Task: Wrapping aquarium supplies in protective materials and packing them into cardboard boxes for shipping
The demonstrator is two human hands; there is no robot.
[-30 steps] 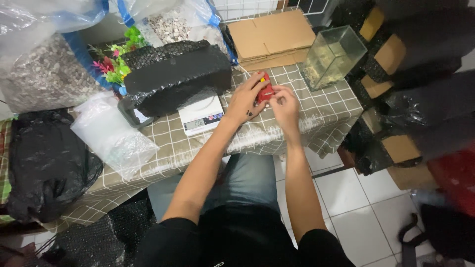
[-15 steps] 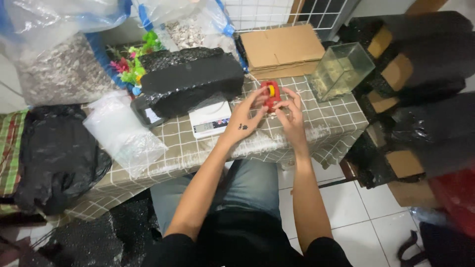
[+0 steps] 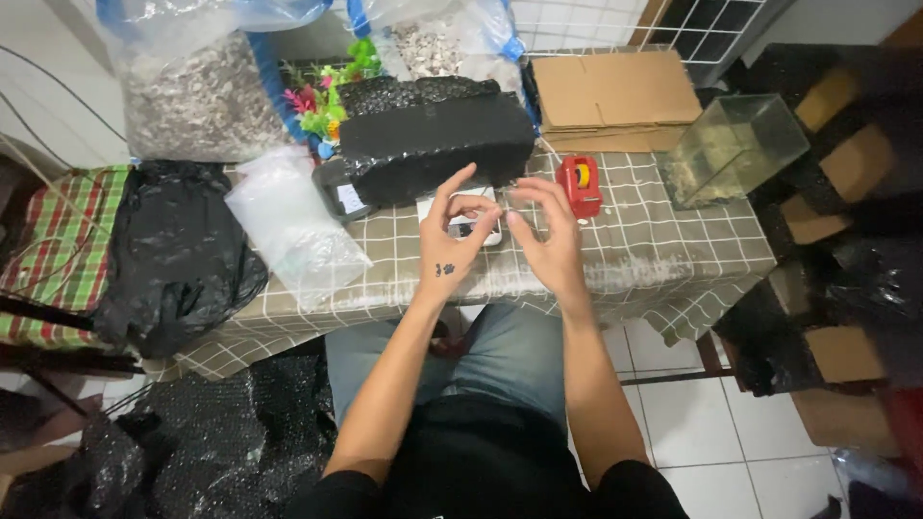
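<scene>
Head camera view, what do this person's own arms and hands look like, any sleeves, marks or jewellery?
Both forearms are bare; short black sleeves end near the bottom edge. The left hand has a small dark mark, like a tattoo, on its back. The right hand shows no mark. No gloves, watch or rings are visible.

Both hands, left [image 3: 452, 245] and right [image 3: 550, 240], hover open-fingered beside the red tape dispenser [image 3: 580, 185] (untouched)
</scene>
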